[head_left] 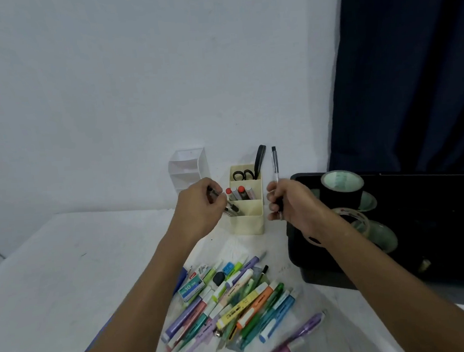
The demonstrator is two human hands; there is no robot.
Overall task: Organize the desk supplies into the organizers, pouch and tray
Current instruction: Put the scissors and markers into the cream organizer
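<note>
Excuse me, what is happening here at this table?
A person is sorting desk supplies. The left hand holds pens at the front compartment of the cream organizer, which already has markers in the middle and scissors at the back. The right hand grips one pen upright beside it. A pile of highlighters and pens lies loose on the table, tape rolls sit in the black tray, and the white organizer looks empty.

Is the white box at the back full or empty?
Empty, as far as shows: the white organizer has bare shelves, while the cream organizer beside it holds scissors and markers.
</note>
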